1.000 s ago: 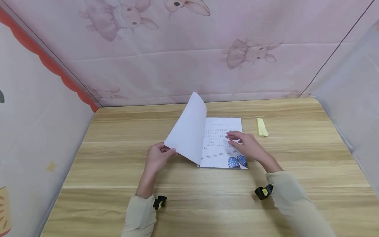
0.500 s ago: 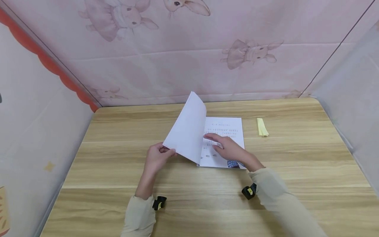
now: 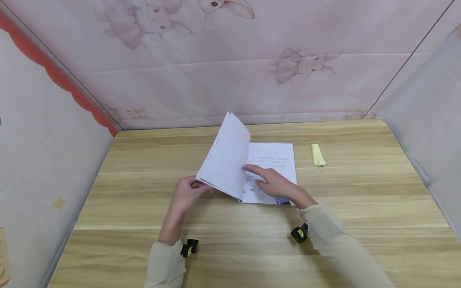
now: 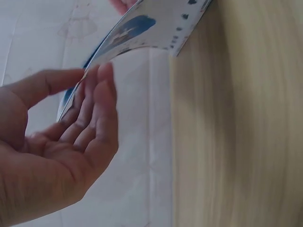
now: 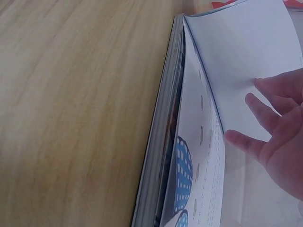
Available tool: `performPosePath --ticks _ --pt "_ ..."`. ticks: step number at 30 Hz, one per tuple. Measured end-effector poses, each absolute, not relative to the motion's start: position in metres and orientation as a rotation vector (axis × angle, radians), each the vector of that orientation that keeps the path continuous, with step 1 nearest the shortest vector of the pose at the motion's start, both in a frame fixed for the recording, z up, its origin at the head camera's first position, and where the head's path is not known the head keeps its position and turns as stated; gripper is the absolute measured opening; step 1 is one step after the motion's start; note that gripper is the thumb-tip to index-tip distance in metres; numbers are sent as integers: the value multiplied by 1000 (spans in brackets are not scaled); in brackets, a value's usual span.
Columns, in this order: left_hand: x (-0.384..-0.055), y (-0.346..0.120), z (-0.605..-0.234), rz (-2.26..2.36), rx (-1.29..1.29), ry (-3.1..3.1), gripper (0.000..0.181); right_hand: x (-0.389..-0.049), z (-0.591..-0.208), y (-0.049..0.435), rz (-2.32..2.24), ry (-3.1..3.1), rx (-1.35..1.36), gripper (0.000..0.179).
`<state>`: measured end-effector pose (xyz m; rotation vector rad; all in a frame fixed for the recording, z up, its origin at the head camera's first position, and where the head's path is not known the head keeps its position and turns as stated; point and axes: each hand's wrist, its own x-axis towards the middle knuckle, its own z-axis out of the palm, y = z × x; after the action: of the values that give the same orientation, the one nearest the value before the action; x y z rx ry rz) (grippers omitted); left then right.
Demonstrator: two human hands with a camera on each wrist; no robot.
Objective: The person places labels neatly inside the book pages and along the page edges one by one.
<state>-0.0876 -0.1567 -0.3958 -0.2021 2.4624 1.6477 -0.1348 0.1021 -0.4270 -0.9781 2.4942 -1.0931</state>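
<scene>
Book (image 3: 271,168) lies open at centre frame on the table (image 3: 144,224). The left hand (image 3: 185,194) pinches the lifted pages (image 3: 227,160), propping them up, while the right hand (image 3: 275,185) lies flat, fingers straight, seemingly pinning the printed page beneath.

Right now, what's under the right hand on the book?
The right hand lies on the book's open printed page: text rows, grey dots, and part of a blue patterned shape near the wrist. What's printed beneath the palm is covered.
</scene>
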Motion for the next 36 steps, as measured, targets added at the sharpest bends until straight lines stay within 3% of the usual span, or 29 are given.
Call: performPosePath --ticks 7,23,36 --pt "-87 -173 -391 1534 -47 2459 18 -135 -429 101 -1066 2509 -1004 52" --pt "-100 -207 -361 1264 -245 2696 21 -138 -434 91 -1090 2489 -994 54" --pt "-112 -193 -353 1382 -273 2772 23 -134 -434 81 -1071 2503 -976 53"
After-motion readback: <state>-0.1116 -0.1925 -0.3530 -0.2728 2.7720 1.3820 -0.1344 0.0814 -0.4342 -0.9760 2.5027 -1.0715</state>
